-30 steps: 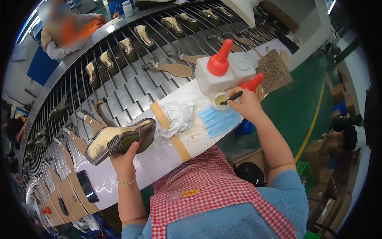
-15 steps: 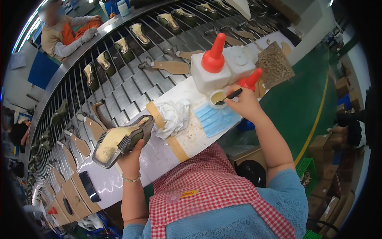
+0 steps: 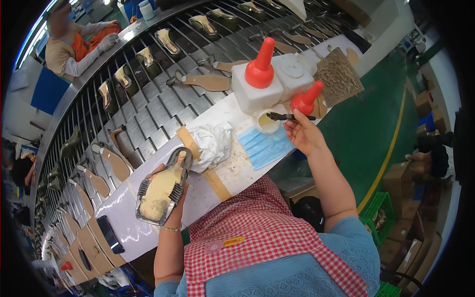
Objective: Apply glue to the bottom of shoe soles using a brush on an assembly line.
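Note:
My left hand [image 3: 178,210] is wrapped round a dark shoe upper on its last [image 3: 159,192], holding it bottom-up over the bench. Its pale underside faces me, toe end nearest and heel end farther off, with dark ridged strips along both sides. Between the fingers of my right hand [image 3: 306,133] is a slim black brush [image 3: 293,118]. The brush's dark tip is over the rim of a small white cup [image 3: 267,127] of pale yellowish liquid. A blue face mask [image 3: 264,147] lies beside that cup, left of my right hand.
White containers, one with a red cone cap [image 3: 261,69], stand behind the cup near another red nozzle [image 3: 306,98]. A crumpled white cloth [image 3: 212,146], phone [image 3: 110,233] and rough brown block [image 3: 339,76] lie around. Beyond, a slatted conveyor [image 3: 163,109] carries soles and shoes; a person sits across it.
The brush has come up out of the cup and now lies nearly level in my right hand. My left hand has turned the shoe, its underside now facing me more fully.

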Demonstrator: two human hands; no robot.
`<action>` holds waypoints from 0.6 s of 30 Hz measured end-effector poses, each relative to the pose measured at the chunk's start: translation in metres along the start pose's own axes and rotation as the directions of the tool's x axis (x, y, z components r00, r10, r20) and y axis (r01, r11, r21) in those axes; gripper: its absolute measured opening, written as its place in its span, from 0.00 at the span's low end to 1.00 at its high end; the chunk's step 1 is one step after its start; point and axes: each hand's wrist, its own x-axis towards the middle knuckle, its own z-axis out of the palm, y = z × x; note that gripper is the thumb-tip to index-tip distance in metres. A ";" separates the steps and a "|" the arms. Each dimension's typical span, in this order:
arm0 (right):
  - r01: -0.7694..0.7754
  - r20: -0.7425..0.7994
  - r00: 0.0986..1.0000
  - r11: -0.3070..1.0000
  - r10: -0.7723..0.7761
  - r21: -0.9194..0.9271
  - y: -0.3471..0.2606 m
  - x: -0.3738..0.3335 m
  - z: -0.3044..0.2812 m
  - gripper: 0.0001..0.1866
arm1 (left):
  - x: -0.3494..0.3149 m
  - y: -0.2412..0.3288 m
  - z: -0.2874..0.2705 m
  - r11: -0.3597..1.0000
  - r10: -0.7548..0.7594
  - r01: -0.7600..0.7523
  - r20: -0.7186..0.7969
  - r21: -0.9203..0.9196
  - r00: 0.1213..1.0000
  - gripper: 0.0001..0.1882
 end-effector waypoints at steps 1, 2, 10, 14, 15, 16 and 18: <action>-0.023 -0.044 0.999 1.000 0.024 0.016 0.002 0.003 -0.002 0.19 | 0.001 0.012 0.001 0.982 -0.088 0.087 0.001 -0.170 0.996 0.37; -0.018 -0.050 0.999 1.000 0.019 0.018 0.004 0.005 -0.002 0.19 | 0.000 0.013 0.004 0.981 -0.085 0.085 0.007 -0.175 0.996 0.37; -0.103 0.014 0.995 0.975 0.102 0.197 0.002 0.007 0.002 0.20 | -0.036 -0.006 0.026 0.822 -0.184 0.060 -0.164 -0.566 0.969 0.32; 0.015 0.253 0.965 0.983 -0.062 0.184 -0.024 -0.058 0.039 0.16 | -0.040 -0.026 0.043 0.943 0.091 -0.152 -0.209 -0.296 0.974 0.35; -0.018 0.272 0.962 0.983 -0.033 0.182 -0.019 -0.074 0.056 0.16 | -0.040 -0.021 0.046 0.924 0.116 -0.187 -0.222 -0.333 0.968 0.35; 0.064 0.367 0.925 0.992 -0.100 0.111 -0.010 -0.091 0.077 0.15 | -0.042 -0.022 0.049 0.922 0.120 -0.183 -0.198 -0.342 0.973 0.28; 0.151 0.632 0.757 0.986 -0.164 0.074 0.015 -0.105 0.092 0.14 | -0.054 -0.026 0.057 0.832 -0.076 -0.024 -0.158 -0.555 0.985 0.20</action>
